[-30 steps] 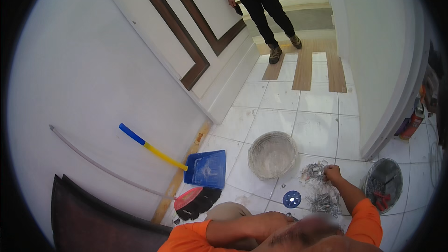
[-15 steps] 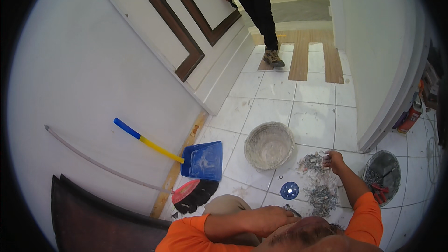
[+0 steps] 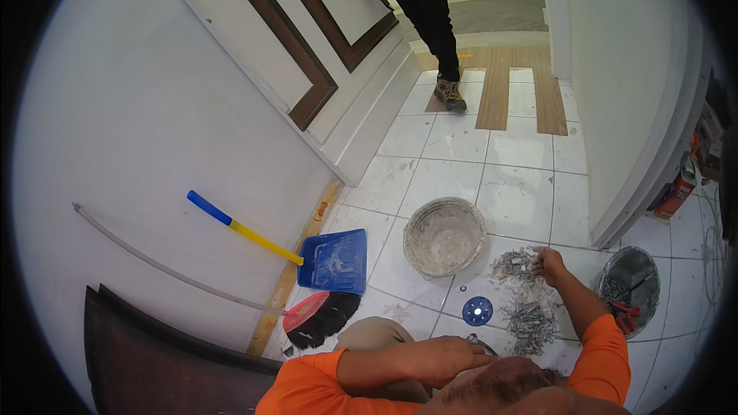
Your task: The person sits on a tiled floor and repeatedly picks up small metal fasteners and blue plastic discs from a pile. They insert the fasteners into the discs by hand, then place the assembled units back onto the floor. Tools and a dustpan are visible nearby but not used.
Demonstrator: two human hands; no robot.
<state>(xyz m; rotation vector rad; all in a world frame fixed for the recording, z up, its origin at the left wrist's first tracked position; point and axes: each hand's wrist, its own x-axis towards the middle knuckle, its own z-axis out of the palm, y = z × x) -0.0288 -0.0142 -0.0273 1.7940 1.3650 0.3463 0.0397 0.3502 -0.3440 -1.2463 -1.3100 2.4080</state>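
My right hand [image 3: 547,265] is over the far edge of a loose heap of small grey and whitish pieces [image 3: 511,263] on the tiles. Its fingers are curled together; whatever is between them is too small to make out. Closer to me lies a pile of thin metal pieces, like nails or screws [image 3: 530,326]. Left of it rests a round blue disc [image 3: 477,312] with a hole in its centre. My left forearm crosses the lower edge over my knee, and my left hand [image 3: 455,357] is bent inward, its fingers mostly hidden.
A dusty round basin [image 3: 444,238] stands ahead. To the right is a dark bucket [image 3: 630,292] holding metal pieces and a red-handled tool [image 3: 626,317]. A blue dustpan [image 3: 332,263] and broom [image 3: 323,321] lie left by the wall. A person [image 3: 423,15] stands near wood planks [image 3: 493,100].
My right hand has barely shifted at the heap's edge, its fingers drawn slightly closer together. The view has tilted a little; everything else looks the same.
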